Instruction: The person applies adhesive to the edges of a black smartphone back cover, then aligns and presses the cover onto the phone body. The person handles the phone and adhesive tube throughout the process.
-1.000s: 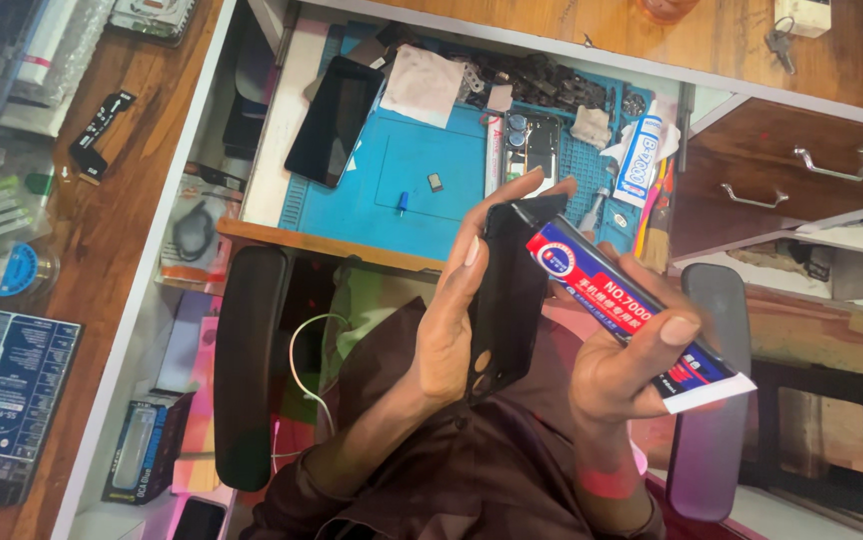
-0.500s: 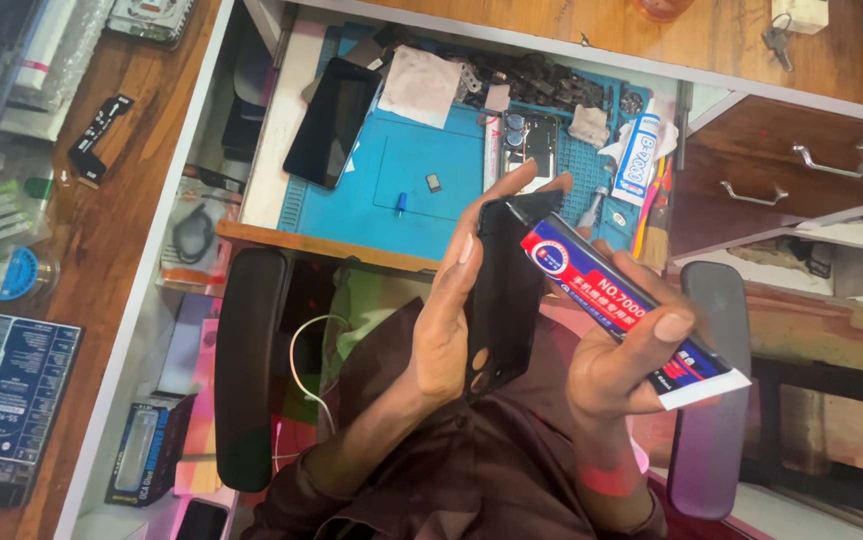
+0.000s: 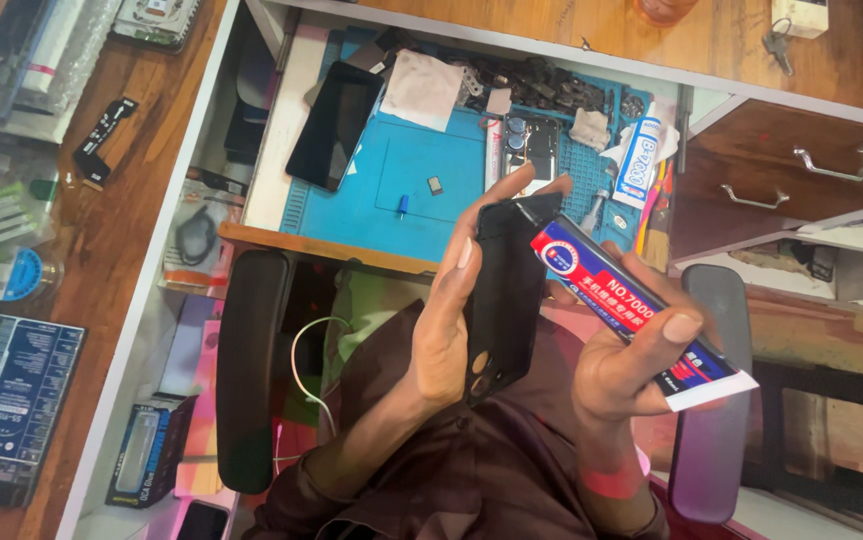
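Observation:
My left hand (image 3: 440, 335) grips a black phone back cover (image 3: 502, 290) upright over my lap, with the thumb along its left edge and the fingertips over the top. My right hand (image 3: 620, 372) holds a long glue tube (image 3: 607, 290), red and blue with a white crimped end. The tube lies slanted, and its nozzle end touches the cover's upper right edge. Both hands are close together, just in front of the desk edge.
On the desk ahead lies a blue work mat (image 3: 402, 190) with a dark phone (image 3: 335, 125), a white cloth (image 3: 422, 90), small parts and a second glue tube (image 3: 640, 165). Wooden drawers (image 3: 802, 170) stand at the right. Chair armrests (image 3: 252, 370) flank me.
Both hands, with the cover and the tube, have shifted very slightly. The grips are unchanged.

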